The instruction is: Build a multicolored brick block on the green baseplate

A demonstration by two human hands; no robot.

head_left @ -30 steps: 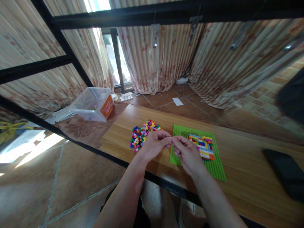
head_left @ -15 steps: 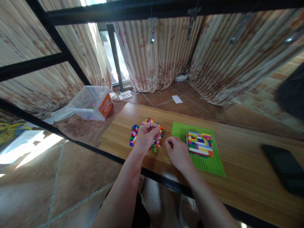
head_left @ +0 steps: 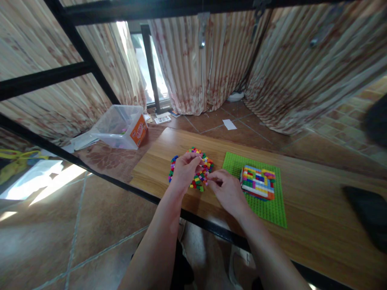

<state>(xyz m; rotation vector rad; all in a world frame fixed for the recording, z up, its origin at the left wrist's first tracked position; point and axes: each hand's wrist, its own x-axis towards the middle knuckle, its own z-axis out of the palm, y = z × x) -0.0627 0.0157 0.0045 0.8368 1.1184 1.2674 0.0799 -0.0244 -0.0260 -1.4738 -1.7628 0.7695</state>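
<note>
A pile of small coloured bricks (head_left: 203, 161) lies on the wooden table (head_left: 302, 241). My left hand (head_left: 185, 171) rests on top of the pile with its fingers curled into the bricks. My right hand (head_left: 225, 189) reaches the pile's right edge, thumb and fingertips pinched together; what they hold is too small to see. To the right lies a green baseplate (head_left: 272, 211) with a block of many-coloured bricks (head_left: 258, 182) built on it.
A clear plastic box (head_left: 121, 127) with an orange label lies on the floor beyond the table's left end. A dark flat object (head_left: 367, 215) sits at the table's right side. Black metal bars (head_left: 45, 78) cross the view. Curtains hang behind.
Both hands were pinched together over the baseplate's left edge a second ago. My left hand then went to the brick pile, and my right hand has followed to the pile's right edge.
</note>
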